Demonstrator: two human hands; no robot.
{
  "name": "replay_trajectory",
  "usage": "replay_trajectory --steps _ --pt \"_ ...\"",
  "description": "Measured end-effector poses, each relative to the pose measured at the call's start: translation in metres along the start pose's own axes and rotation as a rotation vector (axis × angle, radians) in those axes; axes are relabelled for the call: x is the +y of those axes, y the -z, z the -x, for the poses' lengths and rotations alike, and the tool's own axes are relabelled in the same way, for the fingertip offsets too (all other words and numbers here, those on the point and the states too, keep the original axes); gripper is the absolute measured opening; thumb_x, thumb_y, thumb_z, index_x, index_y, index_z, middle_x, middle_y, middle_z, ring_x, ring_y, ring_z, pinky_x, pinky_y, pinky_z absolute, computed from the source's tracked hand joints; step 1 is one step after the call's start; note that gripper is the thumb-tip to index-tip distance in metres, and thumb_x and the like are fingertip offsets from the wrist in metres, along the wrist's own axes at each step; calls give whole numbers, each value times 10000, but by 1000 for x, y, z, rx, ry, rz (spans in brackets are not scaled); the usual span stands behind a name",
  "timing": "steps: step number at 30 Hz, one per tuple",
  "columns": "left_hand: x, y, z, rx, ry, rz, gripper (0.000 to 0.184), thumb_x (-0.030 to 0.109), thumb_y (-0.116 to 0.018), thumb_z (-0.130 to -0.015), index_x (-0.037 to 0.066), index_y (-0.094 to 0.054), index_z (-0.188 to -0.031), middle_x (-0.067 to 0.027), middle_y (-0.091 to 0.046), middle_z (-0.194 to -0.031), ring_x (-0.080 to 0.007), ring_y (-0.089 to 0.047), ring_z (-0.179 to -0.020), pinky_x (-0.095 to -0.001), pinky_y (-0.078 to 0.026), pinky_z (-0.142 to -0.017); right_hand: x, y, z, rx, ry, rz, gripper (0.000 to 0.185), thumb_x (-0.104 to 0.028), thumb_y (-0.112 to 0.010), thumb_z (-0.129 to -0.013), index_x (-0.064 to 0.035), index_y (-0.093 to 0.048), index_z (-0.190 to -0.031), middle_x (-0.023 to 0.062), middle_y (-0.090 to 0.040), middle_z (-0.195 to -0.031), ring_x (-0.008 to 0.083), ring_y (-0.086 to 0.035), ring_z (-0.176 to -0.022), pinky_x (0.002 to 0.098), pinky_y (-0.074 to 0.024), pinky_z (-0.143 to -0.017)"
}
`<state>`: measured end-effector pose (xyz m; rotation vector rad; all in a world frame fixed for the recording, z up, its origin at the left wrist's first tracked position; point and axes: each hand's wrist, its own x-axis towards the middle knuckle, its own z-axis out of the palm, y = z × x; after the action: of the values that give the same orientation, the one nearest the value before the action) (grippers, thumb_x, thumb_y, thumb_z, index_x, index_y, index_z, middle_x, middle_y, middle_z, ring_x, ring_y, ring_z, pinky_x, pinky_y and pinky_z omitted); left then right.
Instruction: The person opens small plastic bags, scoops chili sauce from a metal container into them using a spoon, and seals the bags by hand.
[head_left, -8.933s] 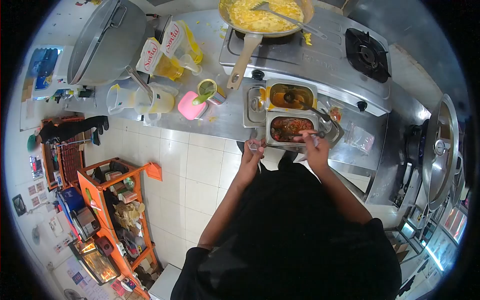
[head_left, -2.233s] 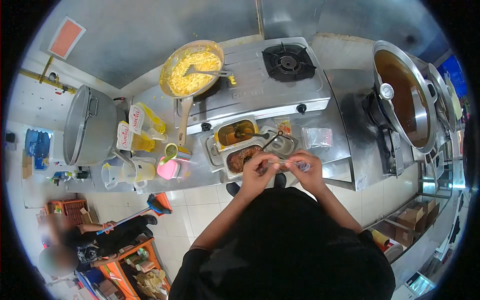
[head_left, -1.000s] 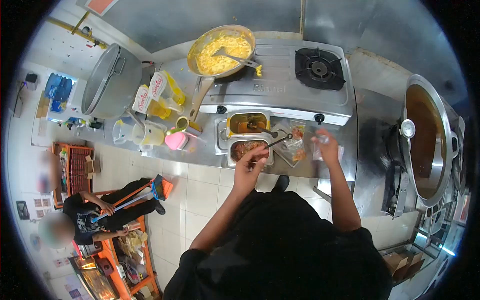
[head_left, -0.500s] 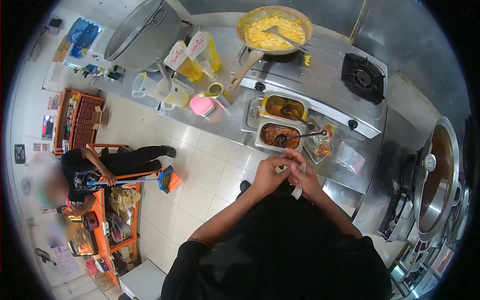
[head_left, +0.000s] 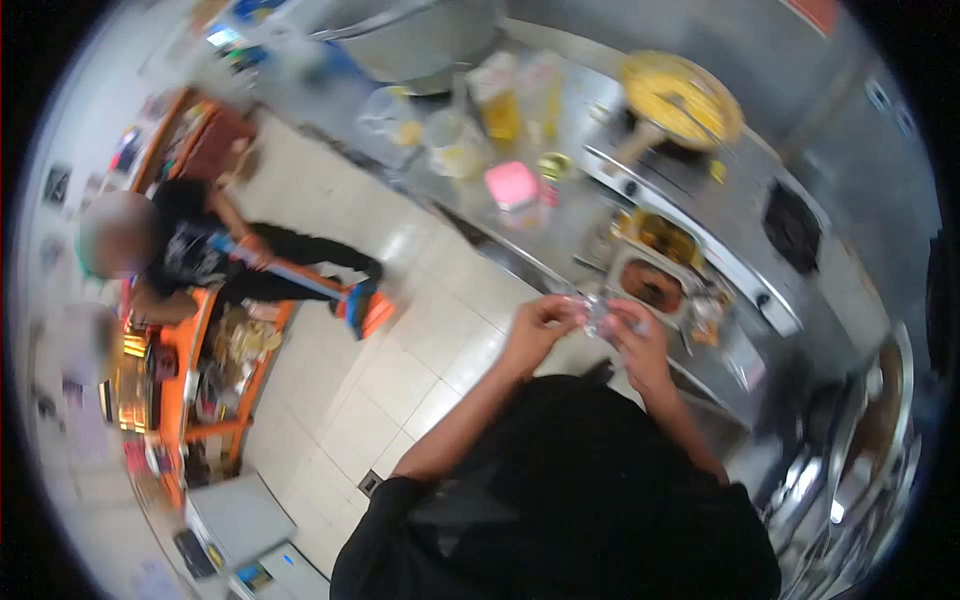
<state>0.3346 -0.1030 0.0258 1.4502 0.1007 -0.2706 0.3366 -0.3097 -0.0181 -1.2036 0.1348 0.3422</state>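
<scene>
A small, crumpled piece of clear plastic (head_left: 597, 314) is stretched between my two hands, in front of my dark shirt. My left hand (head_left: 541, 326) pinches one side of it with the fingertips. The other side is gripped by the fingers of my right hand (head_left: 638, 338). Blur keeps me from telling whether it is a bag or a wrapper. Just beyond my right hand sit a metal pan of reddish sauce (head_left: 640, 277) and a second pan of yellowish sauce (head_left: 672, 236), both on the steel counter (head_left: 545, 255).
A frying pan of yellow food (head_left: 672, 95) rests on the gas stove (head_left: 725, 215). A pink container (head_left: 512, 184), jugs (head_left: 455, 140) and a big pot (head_left: 420, 45) line the counter. At left, a person (head_left: 195, 240) holds a broom and an orange dustpan (head_left: 378, 314).
The view has swung left, so the counter and stove appear farther right. My hands have moved slightly apart, with the plastic now showing between them. The person with the broom appears higher in view.
</scene>
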Motion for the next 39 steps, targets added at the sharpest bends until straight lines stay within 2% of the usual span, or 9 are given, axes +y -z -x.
replay_trajectory --steps 4,9,15,18,19,21,34,38,39 --pt "-32 30 7 -1 -49 257 239 35 -673 -883 -9 -654 -1117 -81 -711 -1015 -173 -676 -954 -314 -544 -867 -2 -42 -2 101 68 -85 364 -41 -677 -913 -17 -555 -1256 73 -611 -1046 134 -580 -930 247 -477 -775" --pt "-29 53 14 85 180 419 195 161 -691 -935 13 -678 -1061 -51 -707 -999 -115 -669 -901 -271 -547 -847 10 -61 -21 37 90 17 329 -19 -650 -924 -8 -530 -1230 63 -611 -983 137 -587 -887 263 -468 -807" --pt "-25 70 24 111 71 523 206 187 -685 -945 15 -683 -1057 -37 -700 -974 -109 -661 -875 -266 -550 -820 17 -84 -40 74 244 216 328 -62 -655 -931 12 -526 -1223 92 -607 -985 159 -582 -862 298 -471 -830" --pt "-30 77 25 262 24 393 206 200 -697 -938 17 -695 -1032 -28 -701 -934 -94 -651 -816 -244 -537 -739 10 -94 -42 208 875 720 294 -26 -699 -870 9 -591 -1140 117 -610 -1004 210 -592 -850 352 -496 -783" --pt "-28 80 27 337 7 331 207 196 -699 -936 14 -694 -1036 -30 -702 -925 -92 -646 -803 -243 -533 -730 2 -99 -37 205 879 721 294 -26 -699 -870 9 -591 -1140 117 -610 -1004 210 -592 -850 352 -496 -783" --pt "-22 81 30 327 1 256 202 194 -705 -933 10 -699 -1016 -44 -709 -933 -103 -654 -830 -260 -540 -754 -10 -110 -27 -213 873 917 265 -6 -733 -818 8 -635 -1064 119 -617 -965 227 -597 -804 341 -500 -755" --pt "-9 87 39 128 -150 -58 145 116 -745 -880 -12 -713 -941 -54 -727 -858 -95 -672 -827 -270 -535 -732 -7 -114 -25 -342 582 771 157 20 -714 -794 43 -689 -947 157 -680 -831 273 -678 -749 348 -528 -690" --pt "-26 83 33 86 -249 -204 136 109 -737 -854 -1 -695 -921 -94 -708 -813 -163 -682 -773 -307 -530 -705 -2 -111 -16 -351 683 1126 100 -52 -692 -810 -9 -651 -890 154 -660 -795 333 -667 -759 403 -519 -644" --pt "-16 82 36 65 -258 -357 130 126 -691 -875 1 -683 -909 -121 -703 -814 -225 -686 -787 -342 -534 -713 1 -108 -14 -359 689 1267 97 -78 -686 -808 -31 -633 -875 150 -648 -784 353 -655 -759 427 -512 -628"
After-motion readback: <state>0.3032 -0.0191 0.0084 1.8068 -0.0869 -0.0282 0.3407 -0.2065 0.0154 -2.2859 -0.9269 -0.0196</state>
